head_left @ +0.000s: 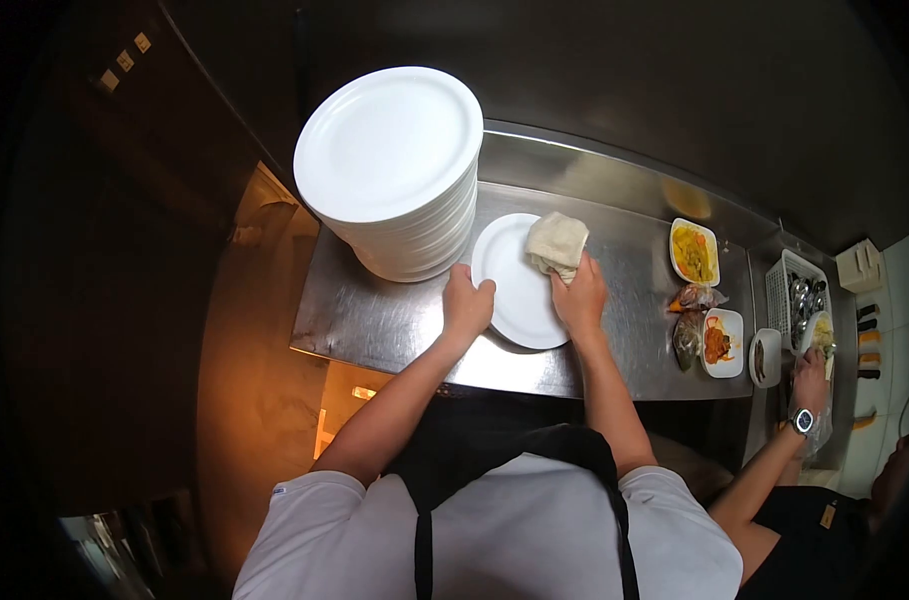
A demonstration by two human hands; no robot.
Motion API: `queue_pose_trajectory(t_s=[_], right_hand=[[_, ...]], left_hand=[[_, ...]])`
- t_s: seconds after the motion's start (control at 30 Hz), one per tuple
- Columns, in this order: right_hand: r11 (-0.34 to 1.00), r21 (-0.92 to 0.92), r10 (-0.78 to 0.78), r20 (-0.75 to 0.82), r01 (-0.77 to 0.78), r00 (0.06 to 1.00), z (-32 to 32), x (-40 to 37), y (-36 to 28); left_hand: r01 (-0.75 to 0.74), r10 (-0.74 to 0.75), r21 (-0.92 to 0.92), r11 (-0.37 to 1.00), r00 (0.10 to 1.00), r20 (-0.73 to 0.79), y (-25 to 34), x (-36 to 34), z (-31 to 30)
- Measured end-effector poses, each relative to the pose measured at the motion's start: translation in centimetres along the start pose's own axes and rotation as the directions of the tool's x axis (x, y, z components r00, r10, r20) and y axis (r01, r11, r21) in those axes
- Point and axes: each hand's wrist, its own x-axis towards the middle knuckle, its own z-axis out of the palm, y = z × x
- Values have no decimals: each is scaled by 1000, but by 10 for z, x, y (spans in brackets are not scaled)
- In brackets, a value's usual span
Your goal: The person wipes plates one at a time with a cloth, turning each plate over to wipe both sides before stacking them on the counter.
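Head view: round, glossy white plate.

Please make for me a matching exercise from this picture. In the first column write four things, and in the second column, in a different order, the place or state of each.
Column 1
1. Cloth
2. Tall stack of plates
3. Wristwatch
4. White basket

Column 2
A. On the wrist of the other person
B. Holds shiny metal pieces
C. In the right hand, over the single plate
D. At the left end of the counter

Right pairs: 1-C, 2-D, 3-A, 4-B
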Motion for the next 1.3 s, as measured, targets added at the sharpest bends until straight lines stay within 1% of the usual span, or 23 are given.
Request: queue_pose_trajectory(t_s=[0.03,0.1,0.2,0.23,0.27,0.3,0.4,0.47,0.53,0.6,0.67,0.7,0.73,0.77,0.87,0.93,0.97,1.03,1.07,1.1,1.17,1.23,1.3], right_hand=[[999,22,-27,-4,27,1000,5,0,3],[994,49,-99,26,98,995,9,-2,0],[976,135,-195,204,170,959,10,-12,-18],[952,174,-279,156,252,948,10,-21,-24],[920,207,-359,104,333,928,8,-30,-27],[937,183,-330,178,299,927,5,-34,-21],[950,-137,-301,-167,280,939,-11,21,-3],[916,282,-243,-179,286,953,-35,45,-38],[807,278,-423,-343,521,839,-39,41,-67],[710,267,-565,-335,651,754,-68,42,-104],[706,31,-622,-453,708,639,-84,86,-100],[764,37,-517,-562,644,646,-100,106,-113],[765,369,-374,-412,528,831,-119,110,-129],[740,491,-330,-330,460,884,-108,109,-131],[597,303,-517,-563,743,644,-80,64,-173],[652,123,-682,-337,748,649,-79,64,-151],[686,71,-657,-369,724,658,-79,79,-138],[770,64,-530,-489,635,692,-88,117,-148],[709,10,-607,-501,705,617,-104,129,-167],[692,267,-520,-459,671,720,-101,123,-182],[569,302,-500,-611,765,613,-72,92,-210],[543,242,-684,-429,804,590,-79,54,-208],[576,89,-741,-361,812,566,-67,74,-170]], left_hand=[[113,-105,-284,952,993,43,2,0,7],[318,-255,-739,594,946,202,7,2,22],[99,-110,-675,731,994,27,9,8,32],[-5,0,-661,750,1000,-7,15,6,30],[-14,41,-669,743,999,24,21,3,26],[-27,87,-677,735,995,54,34,-2,16],[-186,300,-650,737,951,69,72,-22,-6],[-380,483,-578,723,875,29,105,-33,-9],[-525,603,-538,659,797,-38,134,-22,-17],[-532,624,-630,566,776,-95,160,-21,-35],[-546,669,-654,523,739,-82,179,-29,-54],[-551,688,-665,504,721,-77,183,-32,-60],[-581,691,-626,520,717,-91,185,-32,-61],[-607,692,-588,535,714,-107,189,-31,-61],[-709,724,-533,463,649,-234,197,-17,-71],[-816,755,-420,398,551,-355,196,-14,-93],[-474,589,-829,297,774,-232,194,-13,-100],[-516,584,-770,376,777,-236,189,-10,-103],[-531,583,-741,411,778,-234,190,-9,-101],[-576,591,-725,379,753,-290,198,-12,-95],[-783,655,-444,436,615,-440,191,8,-97],[-570,603,-808,149,700,-383,207,6,-118],[-640,575,-737,215,693,-434,210,-1,-137]])
